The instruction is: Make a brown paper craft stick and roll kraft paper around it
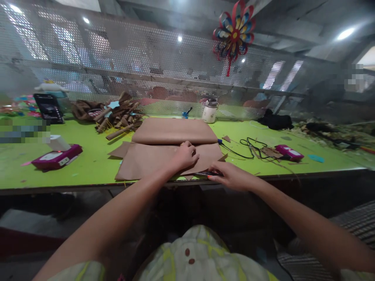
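A stack of brown paper sheets lies on the green table near its front edge, with a folded brown roll behind it. My left hand rests on the paper, its fingers curled and pressing down. My right hand sits at the paper's lower right corner by the table edge, closed around a thin dark tool that looks like a blade or scissors.
Rolled brown paper scraps are piled at the back left. A pink box and a phone are at the left. A white jar, black cables and another pink box lie to the right. A perforated screen with a paper pinwheel stands behind.
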